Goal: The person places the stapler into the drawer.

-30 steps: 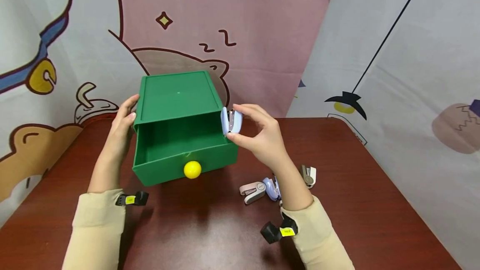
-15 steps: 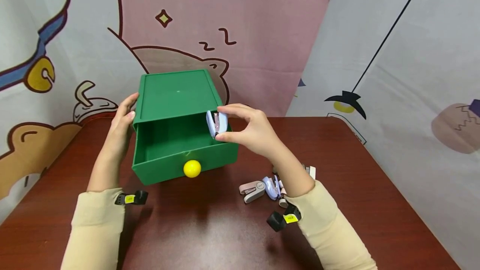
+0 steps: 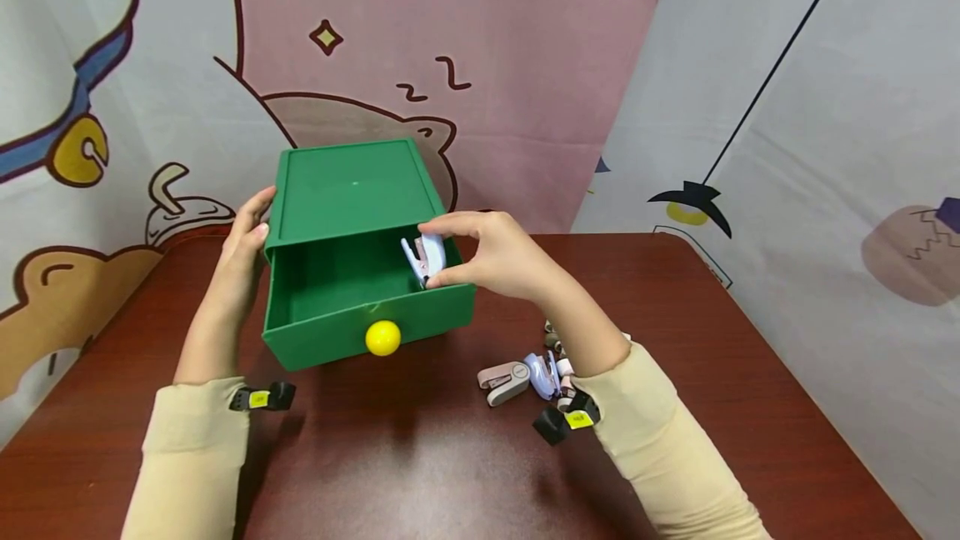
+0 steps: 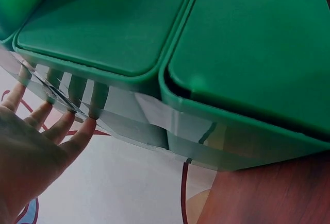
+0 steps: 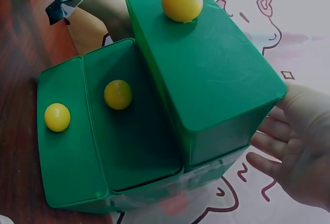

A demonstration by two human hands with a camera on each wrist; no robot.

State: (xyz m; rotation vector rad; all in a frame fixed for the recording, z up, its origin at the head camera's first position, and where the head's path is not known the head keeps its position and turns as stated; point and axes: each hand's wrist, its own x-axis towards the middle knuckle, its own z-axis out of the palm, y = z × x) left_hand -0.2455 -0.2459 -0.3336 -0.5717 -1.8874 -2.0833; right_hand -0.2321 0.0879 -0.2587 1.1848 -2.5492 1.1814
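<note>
Right grip (image 3: 502, 261): pinched thumb-to-fingertip on stapler (image 3: 432, 255), at right end of pulled-out drawer (image 3: 330, 340); cannot tell if touching inside. Probably light, stiff, slick plastic; best held across the rounded body, off the hinge. Left grip (image 3: 243, 244): fingers straight against cabinet (image 3: 352, 192), left of drawer. Right of drawer, partly hidden by right forearm (image 3: 585, 321): other staplers (image 3: 541, 375).

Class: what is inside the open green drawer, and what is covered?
The drawer shows bare green at left; at right, the right hand pinches a blue stapler in its opening. Hidden: the parts behind the hand and under the cabinet top.
</note>
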